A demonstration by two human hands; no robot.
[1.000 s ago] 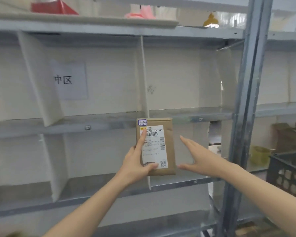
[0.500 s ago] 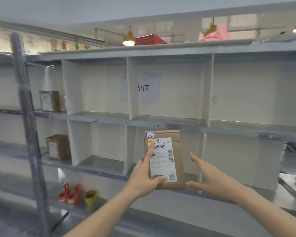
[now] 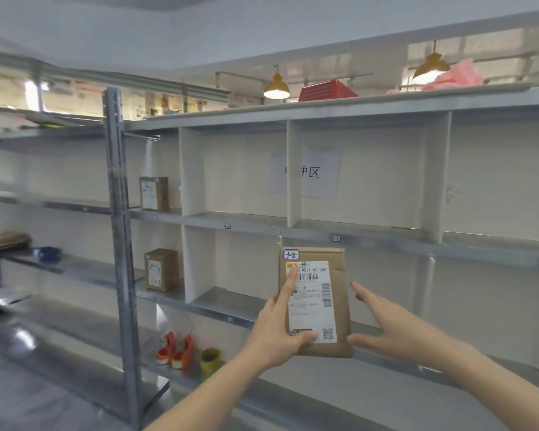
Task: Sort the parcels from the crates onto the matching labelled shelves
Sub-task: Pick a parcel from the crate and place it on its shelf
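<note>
My left hand (image 3: 280, 329) holds a flat brown parcel (image 3: 339, 309) upright in front of the grey metal shelving (image 3: 371, 236). The parcel bears a white shipping label and a small tag reading 1-2 at its top left corner. My index finger lies along the label. My right hand (image 3: 383, 321) hovers just right of the parcel, fingers spread, not touching it. White dividers split the shelves into compartments with small label tags (image 3: 227, 226) on the shelf edges. A paper sign with Chinese characters (image 3: 308, 172) hangs on the back wall.
Two brown boxes stand in the left compartments, one on the upper shelf (image 3: 153, 193) and one below (image 3: 161, 269). A steel upright post (image 3: 119, 244) stands at the left. Orange shoes (image 3: 176, 353) and a yellow cup (image 3: 210, 360) sit on the low shelf. A red basket (image 3: 327, 90) is on top.
The view has swung left along the shelving, bringing the left post and two boxes into sight. Both hands and the parcel keep the same pose relative to each other.
</note>
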